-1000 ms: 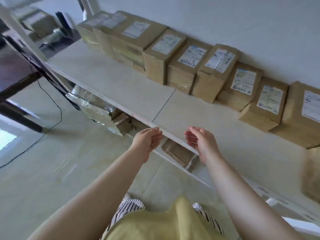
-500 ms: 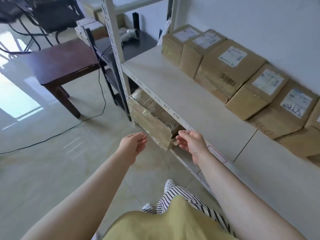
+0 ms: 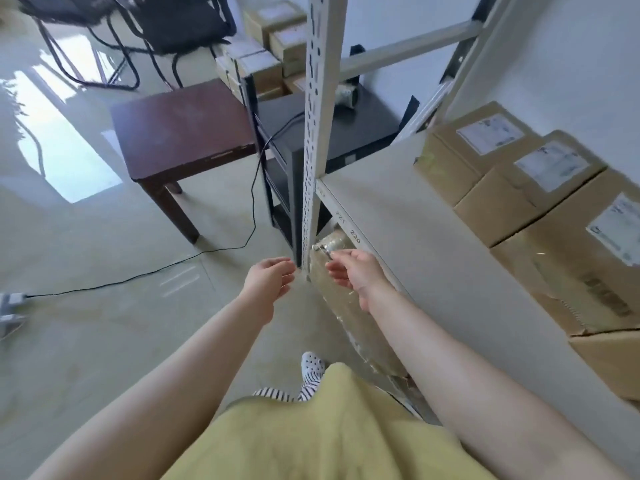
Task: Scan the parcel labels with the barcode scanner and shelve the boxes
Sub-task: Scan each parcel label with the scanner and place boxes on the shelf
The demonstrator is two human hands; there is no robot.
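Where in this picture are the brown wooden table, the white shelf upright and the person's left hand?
brown wooden table [image 3: 180,124], head view, on the middle of its top.
white shelf upright [image 3: 317,109], head view, on its perforated front face.
left hand [image 3: 270,280], head view, on the open palm.

Pale yellow top [image 3: 332,434], soft-looking fabric, filling the lower middle of the view. Bare forearms, no sleeves reaching them, no watch or rings visible on left hand [image 3: 268,280] or right hand [image 3: 358,275]. Black-and-white striped trousers [image 3: 306,388] below the top's hem, white perforated clog-style shoe [image 3: 311,363].
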